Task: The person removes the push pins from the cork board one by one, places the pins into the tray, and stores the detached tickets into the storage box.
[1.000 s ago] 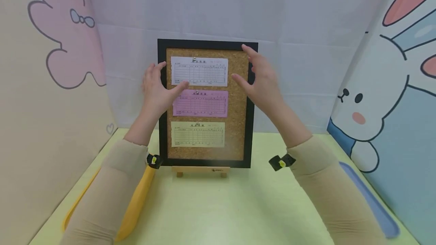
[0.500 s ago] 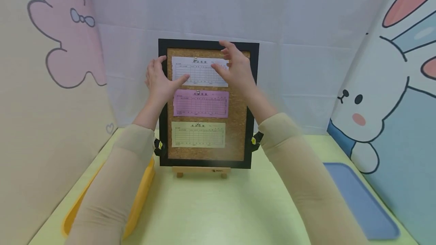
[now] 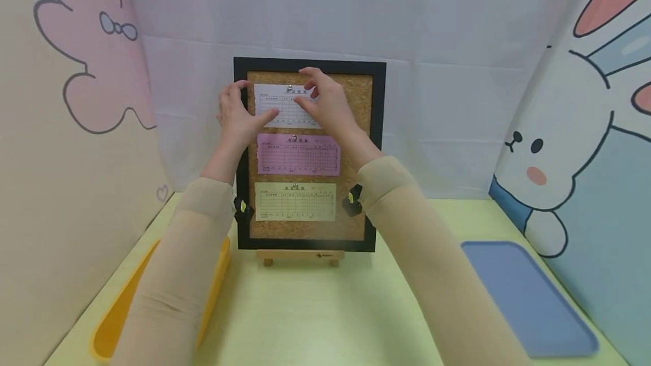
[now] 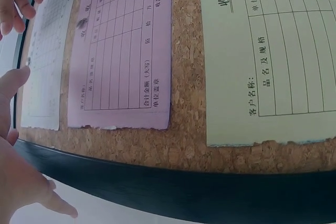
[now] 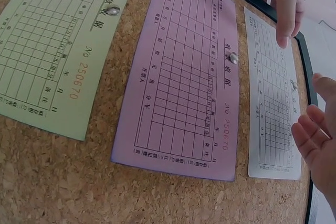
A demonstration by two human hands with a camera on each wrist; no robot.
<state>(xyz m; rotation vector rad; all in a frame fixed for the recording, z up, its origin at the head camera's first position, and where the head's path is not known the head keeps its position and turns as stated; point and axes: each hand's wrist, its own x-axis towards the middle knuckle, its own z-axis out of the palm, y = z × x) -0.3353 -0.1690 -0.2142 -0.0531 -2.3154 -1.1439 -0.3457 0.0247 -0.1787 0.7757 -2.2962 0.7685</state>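
Note:
A cork board (image 3: 356, 129) in a black frame stands upright, with a white receipt slip (image 3: 269, 107), a pink receipt slip (image 3: 298, 155) and a yellow receipt slip (image 3: 295, 202) pinned one above another. My left hand (image 3: 236, 114) is at the board's upper left edge, thumb stretched over the white slip's left part. In front of that slip's right half is my right hand (image 3: 328, 103), its thumb and fingers apart near the silvery pushpin (image 3: 290, 88). Other pushpins (image 5: 231, 57) hold the lower slips. Neither hand holds anything; whether the left touches the frame I cannot tell.
A small wooden stand (image 3: 300, 254) bears the board on a pale green table (image 3: 305, 309). A yellow tray (image 3: 119, 312) lies at left, partly under my left sleeve. At right is a blue tray (image 3: 529, 298). White cloth (image 3: 458, 100) hangs behind.
My right hand has moved left from the board's right edge to the white slip, close to its pushpin. The left hand has shifted slightly upward. The slips stay in place.

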